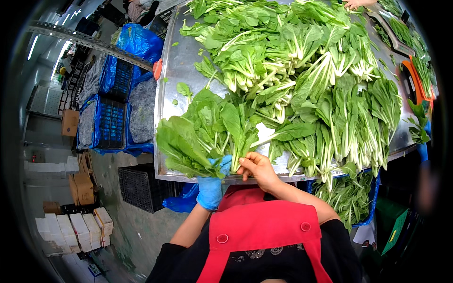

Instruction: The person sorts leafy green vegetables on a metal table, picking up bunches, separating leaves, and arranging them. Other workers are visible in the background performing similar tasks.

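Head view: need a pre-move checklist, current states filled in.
1. Left hand gripping the leafy bunch: ok, fingers wrapped round its base.
2. Right hand on the pale stalks: ok, pinched between thumb and fingers.
3. Both hands gloved: not ok, left in blue, right bare.
4. Co-worker's hand clear of both: ok, at the table's far side.
5. Room left in the blue-edged crate: cannot tell, greens hide its inside.

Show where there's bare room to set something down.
Left of the greens, the table shows bare metal up to its edge, bar loose leaves. A narrower strip lies between the greens and the orange object. Crowded: the middle, and at the left hand and right hand.
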`<state>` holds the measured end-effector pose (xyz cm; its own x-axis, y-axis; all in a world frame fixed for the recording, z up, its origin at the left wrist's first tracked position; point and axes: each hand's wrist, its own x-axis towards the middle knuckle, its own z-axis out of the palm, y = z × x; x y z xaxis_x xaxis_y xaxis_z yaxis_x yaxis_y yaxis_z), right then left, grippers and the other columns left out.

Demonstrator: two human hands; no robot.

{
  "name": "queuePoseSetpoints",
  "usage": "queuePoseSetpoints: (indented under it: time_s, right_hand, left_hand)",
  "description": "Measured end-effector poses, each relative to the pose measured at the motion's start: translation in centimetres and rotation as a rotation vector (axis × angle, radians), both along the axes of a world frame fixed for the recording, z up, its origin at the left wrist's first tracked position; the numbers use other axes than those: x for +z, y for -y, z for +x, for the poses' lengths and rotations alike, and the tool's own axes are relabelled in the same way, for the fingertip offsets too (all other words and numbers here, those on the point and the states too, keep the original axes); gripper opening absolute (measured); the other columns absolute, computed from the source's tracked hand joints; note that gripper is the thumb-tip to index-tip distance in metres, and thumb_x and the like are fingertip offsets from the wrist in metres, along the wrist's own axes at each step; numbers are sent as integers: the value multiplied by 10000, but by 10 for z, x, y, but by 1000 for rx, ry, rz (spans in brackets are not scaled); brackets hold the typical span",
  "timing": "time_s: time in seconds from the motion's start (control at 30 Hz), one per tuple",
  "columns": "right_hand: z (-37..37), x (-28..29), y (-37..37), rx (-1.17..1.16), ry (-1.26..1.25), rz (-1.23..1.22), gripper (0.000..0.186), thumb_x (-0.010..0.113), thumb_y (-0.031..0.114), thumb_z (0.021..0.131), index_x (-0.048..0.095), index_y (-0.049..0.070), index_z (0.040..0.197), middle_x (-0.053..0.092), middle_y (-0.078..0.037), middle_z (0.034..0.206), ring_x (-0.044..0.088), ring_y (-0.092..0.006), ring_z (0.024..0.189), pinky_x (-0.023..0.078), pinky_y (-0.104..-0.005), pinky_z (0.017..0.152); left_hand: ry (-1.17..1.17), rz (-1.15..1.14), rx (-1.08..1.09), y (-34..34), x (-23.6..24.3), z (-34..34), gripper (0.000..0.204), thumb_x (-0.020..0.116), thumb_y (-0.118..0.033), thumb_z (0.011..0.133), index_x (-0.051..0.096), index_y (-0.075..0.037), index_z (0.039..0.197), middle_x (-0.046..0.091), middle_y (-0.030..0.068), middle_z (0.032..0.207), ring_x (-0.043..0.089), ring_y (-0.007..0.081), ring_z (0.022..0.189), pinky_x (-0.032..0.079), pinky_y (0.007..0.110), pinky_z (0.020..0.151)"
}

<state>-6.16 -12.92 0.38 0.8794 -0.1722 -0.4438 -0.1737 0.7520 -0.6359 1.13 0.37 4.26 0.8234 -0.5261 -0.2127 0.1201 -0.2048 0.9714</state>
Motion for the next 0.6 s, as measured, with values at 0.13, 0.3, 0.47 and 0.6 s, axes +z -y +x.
queuePoseSetpoints:
  time_s: [0.13,0.3,0.47,0.6]
  right_hand:
    - [-7,-2,-1,6,-10,22,127,534,150,869,530,27,837,595,-74,695,523,-109,505,427,-204,473]
    - [-18,-6,4,25,-25,-91,126,531,153,872,550,31,850,585,-50,695,512,-90,567,427,-212,543]
    - [-25,-22,4,4,138,-423,237,529,126,866,534,-15,1057,555,-21,771,491,-61,647,398,-179,577]
    - [-35,-16,12,-77,116,-483,286,548,73,843,512,-41,1102,551,-10,809,501,-55,710,415,-185,618]
  left_hand:
    - [-259,-155,30,3,-8,-2,200,533,-5,817,585,5,1009,601,38,923,538,106,815,446,247,715]
    - [-624,-214,54,3,-8,-8,195,569,-69,821,562,-18,1010,595,44,888,561,131,793,466,256,677]
    - [-754,-155,-92,7,-8,-17,241,585,-106,821,522,-53,1048,579,39,864,565,130,754,475,249,637]
    - [-737,-173,-69,11,-11,-25,248,593,-68,810,521,-62,1047,576,29,860,559,119,743,470,241,624]
